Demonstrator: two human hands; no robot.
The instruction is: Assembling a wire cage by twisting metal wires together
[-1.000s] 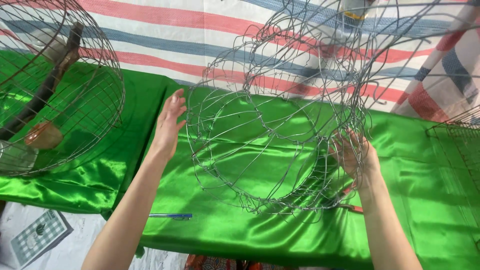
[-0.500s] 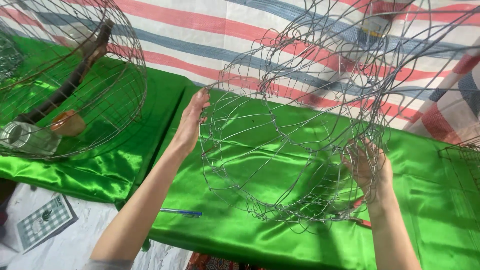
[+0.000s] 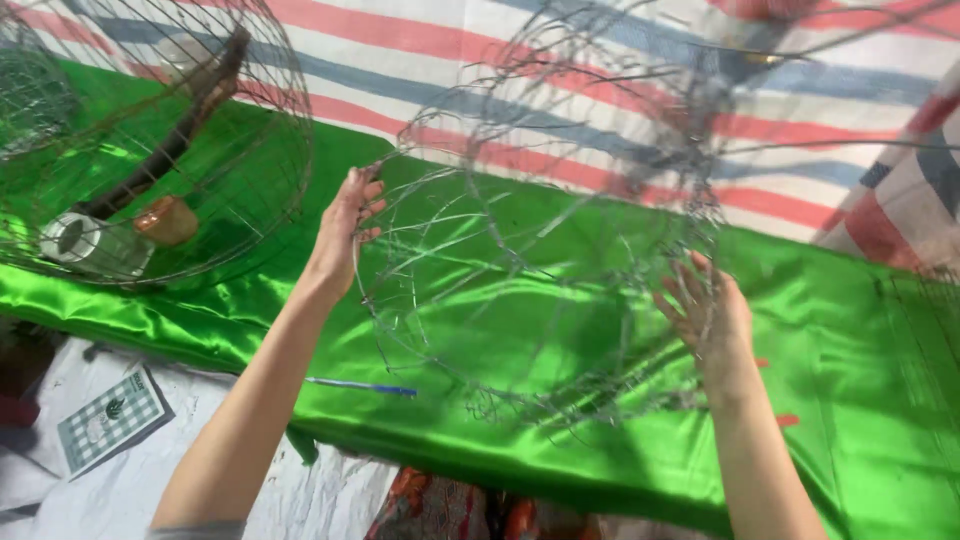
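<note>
Both hands grip a round wire-mesh frame (image 3: 530, 290), a bowl-shaped cage of thin silver wire held up just above the tabletop (image 3: 860, 400), which is draped in shiny green satin cloth. The left hand (image 3: 345, 235) clasps the frame's left rim, fingers curled around the wire and thumb pressing from the near side. The right hand (image 3: 712, 320) holds the opposite rim, its fingers spread and hooked through the mesh, so that the frame hangs between the two arms with its open side tilted toward the camera. Behind it, more wire frames of the same kind blur together against a striped tarp (image 3: 420, 60) of white, red and blue. To the left, well apart from the hands, a larger wire cage (image 3: 150, 150) rests on the green cloth, and inside it lie a dark stick (image 3: 180, 135), a silver cylindrical part (image 3: 90, 245) and a small brown piece (image 3: 168, 220). A blue pen (image 3: 365, 387) lies on the cloth near the front edge, below the held frame. On the white surface below the tabletop, at lower left, sits a small checked card (image 3: 110, 420).
</note>
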